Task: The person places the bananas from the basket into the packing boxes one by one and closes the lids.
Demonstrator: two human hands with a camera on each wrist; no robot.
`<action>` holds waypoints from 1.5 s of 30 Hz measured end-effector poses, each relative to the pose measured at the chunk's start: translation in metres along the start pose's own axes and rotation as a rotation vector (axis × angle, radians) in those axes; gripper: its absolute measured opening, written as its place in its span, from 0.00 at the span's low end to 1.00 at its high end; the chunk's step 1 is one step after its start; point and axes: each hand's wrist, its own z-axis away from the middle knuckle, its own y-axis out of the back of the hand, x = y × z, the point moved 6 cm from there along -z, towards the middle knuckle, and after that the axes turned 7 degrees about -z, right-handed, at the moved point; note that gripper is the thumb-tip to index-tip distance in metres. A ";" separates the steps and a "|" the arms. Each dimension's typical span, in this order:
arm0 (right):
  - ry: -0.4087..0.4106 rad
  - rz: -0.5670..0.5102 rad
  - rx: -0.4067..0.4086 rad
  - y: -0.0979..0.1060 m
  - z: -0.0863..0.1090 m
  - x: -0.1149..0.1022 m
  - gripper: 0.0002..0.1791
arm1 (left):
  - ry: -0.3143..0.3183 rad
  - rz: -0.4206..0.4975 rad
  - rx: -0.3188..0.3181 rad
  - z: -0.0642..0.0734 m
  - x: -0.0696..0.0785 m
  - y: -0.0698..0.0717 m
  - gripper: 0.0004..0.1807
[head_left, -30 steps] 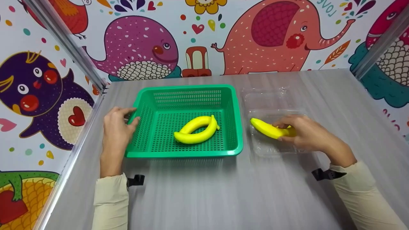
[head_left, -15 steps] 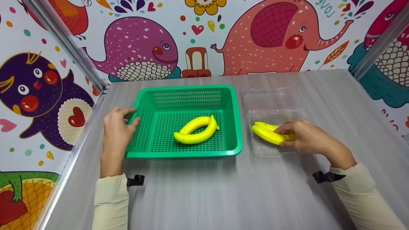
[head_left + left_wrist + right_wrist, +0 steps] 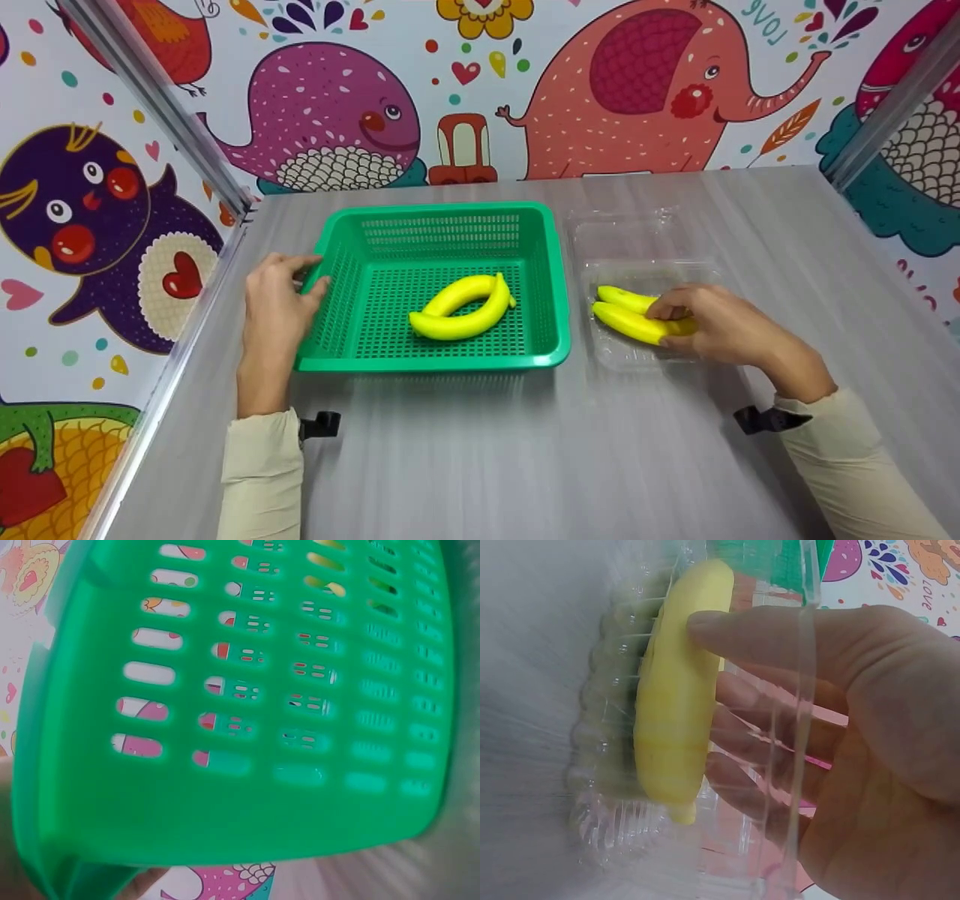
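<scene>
Right hand holding a banana in the clear tray, left hand on the green basket's edge.

The right hand (image 3: 712, 324) has its fingers and thumb curled round a yellow banana (image 3: 628, 322) lying in the clear plastic tray (image 3: 622, 356), close beside a 2nd banana (image 3: 624, 298) in the same tray; the right wrist view shows the held banana (image 3: 676, 690) against the tray's ribbed wall with a fingertip over it. The left hand (image 3: 276, 300) rests against the left rim of the green basket (image 3: 442, 361), fingers loosely bent on the rim with the thumb touching it, not gripping. 2 more bananas (image 3: 461, 307) lie curved together on the basket floor. Basket and tray sit side by side on the grey table (image 3: 525, 450), the tray to the right.
</scene>
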 end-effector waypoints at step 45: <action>0.222 0.056 0.106 -0.003 -0.057 -0.127 0.21 | 0.007 0.023 0.004 0.000 -0.003 0.001 0.18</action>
